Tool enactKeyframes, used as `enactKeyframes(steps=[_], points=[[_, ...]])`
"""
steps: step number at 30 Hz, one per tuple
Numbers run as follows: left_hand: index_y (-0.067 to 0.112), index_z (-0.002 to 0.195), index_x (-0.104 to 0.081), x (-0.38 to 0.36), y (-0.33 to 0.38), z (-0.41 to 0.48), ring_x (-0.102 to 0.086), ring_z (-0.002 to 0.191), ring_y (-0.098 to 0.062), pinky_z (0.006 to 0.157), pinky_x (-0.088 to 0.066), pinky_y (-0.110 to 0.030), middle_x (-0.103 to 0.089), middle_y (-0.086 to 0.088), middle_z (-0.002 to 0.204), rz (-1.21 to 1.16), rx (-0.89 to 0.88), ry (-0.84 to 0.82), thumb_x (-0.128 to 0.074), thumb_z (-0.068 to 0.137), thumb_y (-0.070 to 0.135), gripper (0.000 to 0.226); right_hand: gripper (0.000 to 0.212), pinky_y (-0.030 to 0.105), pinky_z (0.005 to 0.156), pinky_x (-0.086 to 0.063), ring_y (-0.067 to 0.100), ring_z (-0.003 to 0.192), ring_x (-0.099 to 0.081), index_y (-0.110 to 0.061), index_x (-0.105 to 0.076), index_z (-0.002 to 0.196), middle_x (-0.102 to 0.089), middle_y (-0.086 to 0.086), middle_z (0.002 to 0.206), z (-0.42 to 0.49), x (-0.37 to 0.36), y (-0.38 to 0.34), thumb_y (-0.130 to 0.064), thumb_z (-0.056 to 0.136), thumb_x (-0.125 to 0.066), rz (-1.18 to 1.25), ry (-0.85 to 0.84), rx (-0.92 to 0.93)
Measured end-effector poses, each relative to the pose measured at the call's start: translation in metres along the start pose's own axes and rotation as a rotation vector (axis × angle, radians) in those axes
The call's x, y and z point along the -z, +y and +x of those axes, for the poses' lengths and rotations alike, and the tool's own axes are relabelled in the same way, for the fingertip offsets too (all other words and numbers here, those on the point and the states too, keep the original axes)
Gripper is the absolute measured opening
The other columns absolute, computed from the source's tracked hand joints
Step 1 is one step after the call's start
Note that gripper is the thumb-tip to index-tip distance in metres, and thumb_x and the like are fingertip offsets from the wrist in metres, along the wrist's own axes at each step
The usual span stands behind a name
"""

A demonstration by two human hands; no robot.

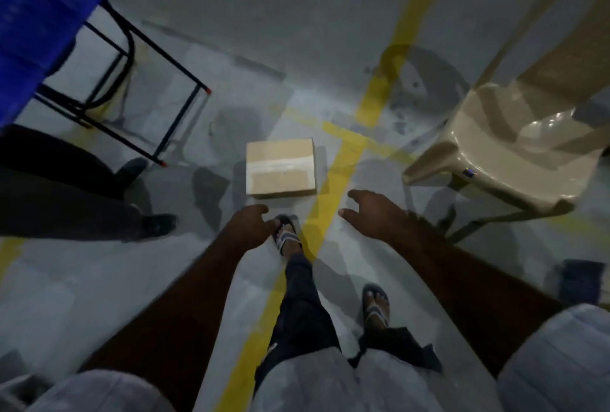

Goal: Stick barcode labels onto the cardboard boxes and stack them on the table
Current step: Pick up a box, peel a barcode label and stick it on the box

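Note:
A small cardboard box [280,167] lies on the grey floor, sealed with a strip of pale tape across its top. My left hand [249,225] reaches down just short of the box's near left corner, fingers loosely curled and holding nothing. Spread wide with nothing in it, my right hand [369,213] hovers to the right of the box and a little nearer to me. Neither hand touches the box. No barcode label shows on the box.
A beige plastic chair [515,147] stands at the right. A black metal table frame [138,81] with a blue cover [43,15] is at the upper left. Another person's dark legs and shoes [99,200] are at the left. Yellow floor lines [330,187] cross under my feet.

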State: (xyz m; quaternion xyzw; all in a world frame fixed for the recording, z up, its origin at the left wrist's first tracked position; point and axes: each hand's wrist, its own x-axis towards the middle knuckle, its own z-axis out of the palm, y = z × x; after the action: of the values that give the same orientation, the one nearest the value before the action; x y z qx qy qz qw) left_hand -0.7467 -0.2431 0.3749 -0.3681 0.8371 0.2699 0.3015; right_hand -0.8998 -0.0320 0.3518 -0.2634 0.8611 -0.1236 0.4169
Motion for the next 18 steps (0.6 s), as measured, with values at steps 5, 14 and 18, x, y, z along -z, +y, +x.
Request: enactKeyframes(steps=[5, 14, 18], points=[[0.004, 0.141, -0.048, 0.015, -0.044, 0.156, -0.048, 0.132, -0.031, 0.107, -0.038, -0.035, -0.049, -0.017, 0.146, -0.031, 0.051, -0.07, -0.06, 0.095, 0.038, 0.058, 0.063, 0.038, 0.109, -0.036, 0.032, 0.136, -0.044, -0.01, -0.04, 0.148, -0.045, 0.013, 0.15, 0.134, -0.024, -0.011, -0.046, 0.097, -0.052, 0.06, -0.015, -0.12], [0.003, 0.138, -0.051, -0.077, -0.131, 0.423, -0.05, 0.13, -0.032, 0.106, -0.037, -0.034, -0.051, -0.019, 0.142, -0.021, 0.167, -0.048, -0.067, 0.091, 0.037, 0.061, 0.057, 0.032, 0.103, -0.033, 0.032, 0.134, -0.043, -0.003, -0.042, 0.142, -0.046, 0.019, 0.146, 0.396, -0.156, 0.017, -0.035, 0.097, -0.056, 0.138, -0.109, -0.19], [0.007, 0.148, -0.031, -0.143, -0.162, 0.474, -0.032, 0.14, -0.04, 0.113, -0.03, -0.041, -0.027, -0.022, 0.153, -0.039, 0.262, -0.105, -0.075, 0.082, 0.039, 0.086, 0.078, 0.037, 0.114, -0.029, 0.037, 0.144, -0.025, -0.007, -0.026, 0.151, -0.013, 0.025, 0.159, 0.456, -0.212, 0.037, -0.036, 0.09, -0.065, 0.106, -0.132, -0.184]])
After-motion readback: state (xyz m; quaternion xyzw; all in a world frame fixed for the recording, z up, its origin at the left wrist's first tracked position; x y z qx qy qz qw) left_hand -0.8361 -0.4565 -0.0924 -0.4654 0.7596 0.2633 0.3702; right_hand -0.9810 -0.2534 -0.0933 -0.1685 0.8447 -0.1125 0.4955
